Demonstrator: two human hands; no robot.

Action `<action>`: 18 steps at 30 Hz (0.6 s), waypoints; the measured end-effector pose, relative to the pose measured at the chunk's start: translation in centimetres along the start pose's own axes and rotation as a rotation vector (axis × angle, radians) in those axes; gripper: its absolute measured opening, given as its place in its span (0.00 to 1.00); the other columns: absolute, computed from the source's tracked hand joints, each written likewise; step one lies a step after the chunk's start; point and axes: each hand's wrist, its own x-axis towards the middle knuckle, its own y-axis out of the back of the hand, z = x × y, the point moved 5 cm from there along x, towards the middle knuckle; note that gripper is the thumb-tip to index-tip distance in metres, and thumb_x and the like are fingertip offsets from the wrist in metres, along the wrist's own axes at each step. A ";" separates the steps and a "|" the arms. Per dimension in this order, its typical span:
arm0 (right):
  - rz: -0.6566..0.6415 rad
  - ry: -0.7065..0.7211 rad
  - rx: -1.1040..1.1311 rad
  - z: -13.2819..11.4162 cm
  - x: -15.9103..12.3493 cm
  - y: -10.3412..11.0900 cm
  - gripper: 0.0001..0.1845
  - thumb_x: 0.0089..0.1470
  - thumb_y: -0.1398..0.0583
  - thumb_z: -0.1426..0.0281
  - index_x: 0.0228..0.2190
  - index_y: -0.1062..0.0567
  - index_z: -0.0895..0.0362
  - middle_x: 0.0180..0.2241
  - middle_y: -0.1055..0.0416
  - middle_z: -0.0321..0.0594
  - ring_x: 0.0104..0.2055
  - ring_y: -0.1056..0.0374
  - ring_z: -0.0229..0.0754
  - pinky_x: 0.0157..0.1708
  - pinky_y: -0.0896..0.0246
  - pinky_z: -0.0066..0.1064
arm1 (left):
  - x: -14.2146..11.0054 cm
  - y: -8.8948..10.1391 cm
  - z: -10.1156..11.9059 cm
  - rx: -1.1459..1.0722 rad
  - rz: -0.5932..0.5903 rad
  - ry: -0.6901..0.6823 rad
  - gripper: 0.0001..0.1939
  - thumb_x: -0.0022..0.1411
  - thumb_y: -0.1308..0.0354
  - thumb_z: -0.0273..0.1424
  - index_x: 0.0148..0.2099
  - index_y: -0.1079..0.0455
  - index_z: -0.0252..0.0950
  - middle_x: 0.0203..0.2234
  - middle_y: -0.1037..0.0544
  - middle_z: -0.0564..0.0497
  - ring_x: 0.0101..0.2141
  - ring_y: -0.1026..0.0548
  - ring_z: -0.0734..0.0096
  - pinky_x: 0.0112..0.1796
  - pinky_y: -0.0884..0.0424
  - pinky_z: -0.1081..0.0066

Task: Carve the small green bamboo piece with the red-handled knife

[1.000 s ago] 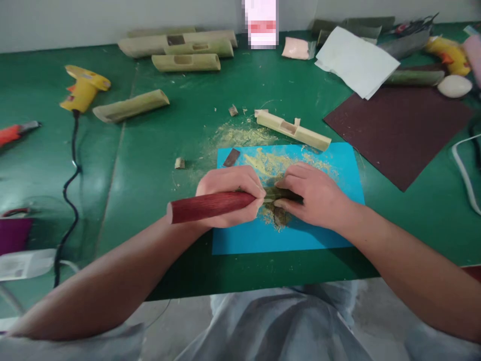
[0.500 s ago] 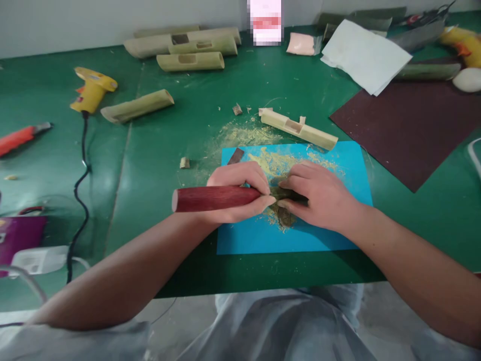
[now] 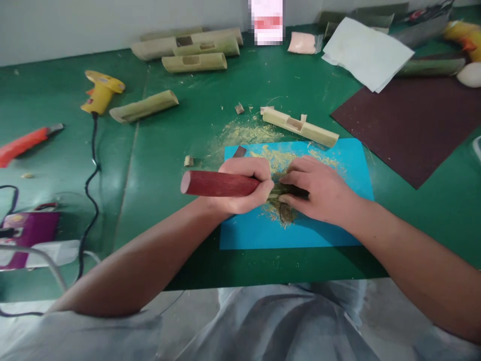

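My left hand (image 3: 246,204) is closed around a tool with a thick red wooden handle (image 3: 218,184). The handle's flat butt points left, and the working end is hidden by the fingers. My right hand (image 3: 323,193) grips a dark green bamboo piece (image 3: 299,191) from the right, thumb on the near side and fingers on the far side. Both hands almost meet above a blue sheet (image 3: 244,235). Pale shavings (image 3: 276,156) lie scattered on it, and a brownish lump (image 3: 286,213) rests just below the bamboo.
A pale bamboo tube (image 3: 315,134) with a cut-out lies beyond the sheet. Several more tubes (image 3: 195,62) line the wall. On the left are a yellow glue gun (image 3: 98,95), a bamboo tube (image 3: 146,106) and a red-orange cutter (image 3: 28,144); a dark brown sheet (image 3: 406,130) is right.
The red handle has tipped, its butt now higher in view, and my left fingers have curled more tightly around it. My right hand stays on the bamboo. The view has shifted slightly.
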 end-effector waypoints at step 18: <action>-0.013 0.004 0.047 0.0 0.1 0.1 0.08 0.64 0.38 0.64 0.37 0.22 0.55 0.38 0.27 0.45 0.43 0.33 0.49 0.44 0.39 0.42 | -0.4 0.1 0.5 0.077 0.129 -0.087 0.11 0.61 0.39 0.26 0.27 0.34 0.40 0.18 0.30 0.56 0.19 0.30 0.75 0.22 0.34 0.69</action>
